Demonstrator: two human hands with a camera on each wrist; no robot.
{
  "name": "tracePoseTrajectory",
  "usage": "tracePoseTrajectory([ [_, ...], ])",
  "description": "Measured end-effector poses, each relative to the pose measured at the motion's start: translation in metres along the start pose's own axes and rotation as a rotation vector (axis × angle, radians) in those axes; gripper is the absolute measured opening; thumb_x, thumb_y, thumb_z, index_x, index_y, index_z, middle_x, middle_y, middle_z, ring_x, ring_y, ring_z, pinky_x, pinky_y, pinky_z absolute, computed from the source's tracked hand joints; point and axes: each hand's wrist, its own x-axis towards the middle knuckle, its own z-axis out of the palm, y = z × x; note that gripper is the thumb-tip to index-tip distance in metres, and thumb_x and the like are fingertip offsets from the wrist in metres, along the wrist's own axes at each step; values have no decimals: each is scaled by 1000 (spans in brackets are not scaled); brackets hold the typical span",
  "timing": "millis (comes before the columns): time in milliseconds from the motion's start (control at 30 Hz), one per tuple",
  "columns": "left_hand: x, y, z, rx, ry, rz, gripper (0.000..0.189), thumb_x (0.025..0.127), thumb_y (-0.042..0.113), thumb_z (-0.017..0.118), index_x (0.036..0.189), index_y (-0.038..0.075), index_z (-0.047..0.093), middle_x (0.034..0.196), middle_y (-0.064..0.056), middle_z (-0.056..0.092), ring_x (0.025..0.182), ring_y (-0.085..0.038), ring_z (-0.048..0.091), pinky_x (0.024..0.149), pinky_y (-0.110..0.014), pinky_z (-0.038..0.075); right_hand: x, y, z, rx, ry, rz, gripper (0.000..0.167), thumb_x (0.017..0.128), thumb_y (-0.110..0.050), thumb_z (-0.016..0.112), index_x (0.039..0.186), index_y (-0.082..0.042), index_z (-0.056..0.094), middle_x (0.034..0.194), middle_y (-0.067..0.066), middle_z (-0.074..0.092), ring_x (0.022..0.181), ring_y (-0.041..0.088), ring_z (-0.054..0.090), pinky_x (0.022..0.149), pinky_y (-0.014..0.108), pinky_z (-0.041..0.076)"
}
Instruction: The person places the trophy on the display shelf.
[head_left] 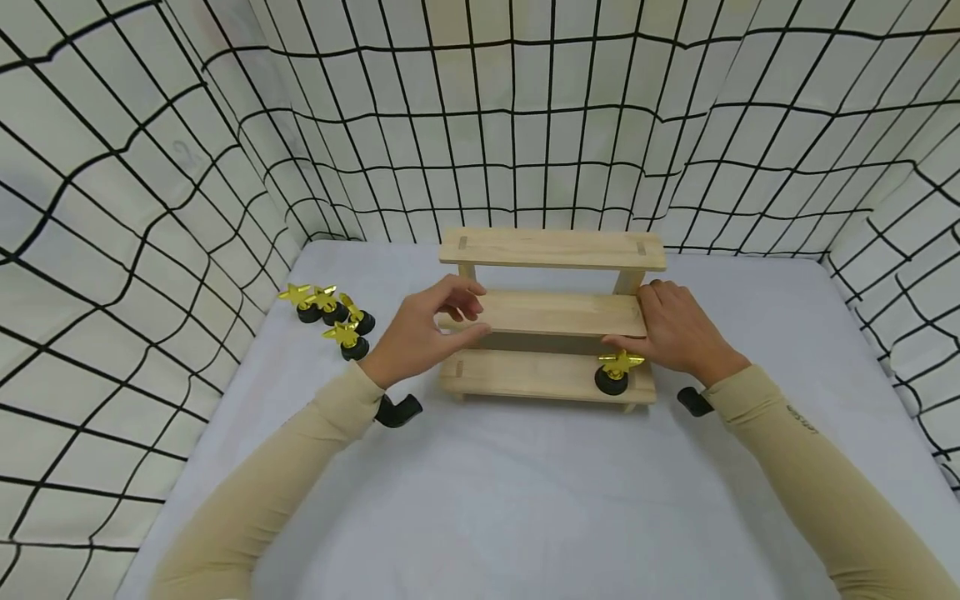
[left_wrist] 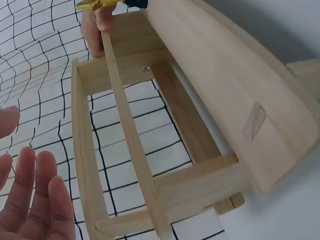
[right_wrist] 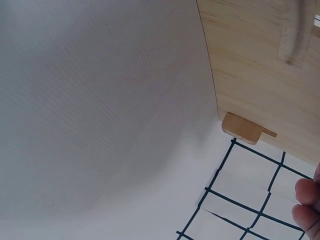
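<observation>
A three-tier wooden shelf (head_left: pixel 550 373) stands on the white-covered table. My right hand (head_left: pixel 678 329) grips the right end of its middle board (head_left: pixel 558 312), with the thumb along the front edge; fingertips (right_wrist: pixel 306 192) show at the edge of the right wrist view. On the bottom board, near that thumb, a gold star trophy (head_left: pixel 617 372) with a round black base stands at the right end. My left hand (head_left: pixel 427 321) is beside the shelf's left end, fingers loosely bent and holding nothing. In the left wrist view its fingers (left_wrist: pixel 25 195) are apart from the wood.
Several more gold star trophies (head_left: pixel 343 333) stand in a cluster on the table to the left of my left hand. Black grid netting (head_left: pixel 551 112) over white walls encloses the table (head_left: pixel 480 500) at the back and both sides.
</observation>
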Motion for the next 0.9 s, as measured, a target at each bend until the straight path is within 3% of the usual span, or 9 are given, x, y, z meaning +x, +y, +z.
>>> tracePoseTrajectory([
  [267,-8,-11,-39,70,142,-15,46,87,8,83,126,6,60,102,-13,72,93,-17,69,82,-18,57,1,1,0,2,6,-4,70,81,-64,77,96,1,55,76,10,51,74,26,49,71,38,41],
  [433,-14,-21,-63,18,259,-106,41,90,5,79,127,3,61,102,-10,68,91,-5,65,80,-11,54,1,1,0,4,11,-11,71,81,-66,75,96,1,55,76,9,51,73,25,48,69,37,40],
  [567,-22,-28,-78,1,350,-188,40,91,6,78,127,3,61,102,2,66,93,1,64,81,-9,54,2,2,2,6,7,-13,73,82,-68,73,98,1,56,77,10,52,74,26,49,71,38,40],
  [700,-32,-39,-89,28,389,-225,38,91,9,78,125,5,63,102,13,64,94,2,64,81,-9,53,2,2,3,11,6,-8,73,82,-67,74,98,1,56,77,10,52,74,26,49,71,38,41],
  [900,-46,-58,-99,39,431,-282,30,91,11,79,117,5,66,101,17,65,93,2,65,81,-7,54,0,3,3,13,17,-10,71,81,-65,76,97,1,55,76,10,51,74,25,48,70,38,39],
])
